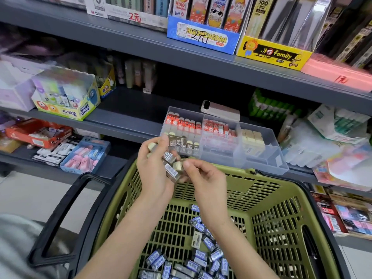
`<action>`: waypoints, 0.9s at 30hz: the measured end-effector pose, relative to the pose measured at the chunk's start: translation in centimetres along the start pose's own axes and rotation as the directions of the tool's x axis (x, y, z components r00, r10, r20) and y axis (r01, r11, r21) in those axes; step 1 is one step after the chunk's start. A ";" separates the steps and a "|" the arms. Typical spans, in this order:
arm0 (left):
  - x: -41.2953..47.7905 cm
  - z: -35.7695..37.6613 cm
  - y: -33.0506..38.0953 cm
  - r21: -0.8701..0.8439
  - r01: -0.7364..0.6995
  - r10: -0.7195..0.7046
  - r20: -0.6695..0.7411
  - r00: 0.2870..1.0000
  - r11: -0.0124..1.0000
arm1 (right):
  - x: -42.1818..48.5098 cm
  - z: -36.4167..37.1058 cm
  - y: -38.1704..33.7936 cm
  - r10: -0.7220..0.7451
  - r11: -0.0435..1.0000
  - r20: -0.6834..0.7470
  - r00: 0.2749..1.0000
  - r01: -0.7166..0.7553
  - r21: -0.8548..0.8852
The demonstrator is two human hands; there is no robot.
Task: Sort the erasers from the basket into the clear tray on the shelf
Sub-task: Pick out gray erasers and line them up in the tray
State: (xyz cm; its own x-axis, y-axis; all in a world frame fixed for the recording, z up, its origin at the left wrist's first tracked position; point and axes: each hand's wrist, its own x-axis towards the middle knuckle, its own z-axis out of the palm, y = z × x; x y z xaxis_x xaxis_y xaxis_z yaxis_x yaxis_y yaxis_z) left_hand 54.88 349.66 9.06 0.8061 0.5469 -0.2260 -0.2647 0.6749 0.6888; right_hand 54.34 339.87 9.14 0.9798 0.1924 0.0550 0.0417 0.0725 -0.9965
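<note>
Several brown 2B erasers are gripped in the left hand, one pinched by the right hand, above the green basket's far rim. Just beyond, the clear tray is set at the shelf edge, with room in its right compartment.

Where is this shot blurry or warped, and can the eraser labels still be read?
Head view: sharpest at centre, where 2B reads on the erasers the left hand grips and the right hand pinches. Head view: the shelf edges bow from the wide lens, the glue box at left smears, light is even without harsh shadows.
</note>
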 end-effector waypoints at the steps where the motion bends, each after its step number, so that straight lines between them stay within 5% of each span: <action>1: 0.2 0.2 0.1 -0.029 -0.004 0.003 -0.018 1.000 1.000 | 0.0 0.1 0.1 -0.016 0.998 0.024 1.000 0.018 -0.062; 7: 1.7 0.2 0.5 -0.019 -0.025 0.025 0.003 1.000 1.000 | 1.3 -0.2 -0.7 0.066 0.977 0.136 0.989 -0.036 -0.210; 12: 4.6 -0.8 2.8 -0.089 -0.060 0.064 0.039 0.997 0.994 | 5.0 -1.7 -3.3 -0.030 0.941 0.066 0.997 0.051 -0.334; 16: 6.2 -2.1 3.6 -0.105 -0.081 0.088 0.063 0.994 0.991 | 10.1 -1.6 -3.8 0.084 0.945 0.013 0.996 -0.075 -0.317; 27: 6.2 -2.9 3.1 -0.099 0.057 -0.047 0.100 0.994 0.993 | 14.2 1.9 -1.1 0.376 0.669 0.046 0.925 -0.237 -0.705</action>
State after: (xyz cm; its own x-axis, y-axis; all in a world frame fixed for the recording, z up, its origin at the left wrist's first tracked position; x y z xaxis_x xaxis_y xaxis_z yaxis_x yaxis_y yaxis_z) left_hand 57.52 356.60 7.75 0.8667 0.4620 -0.1882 -0.2694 0.7510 0.6029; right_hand 67.88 344.38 11.17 0.9135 0.2499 -0.3210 -0.0664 -0.6869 -0.7237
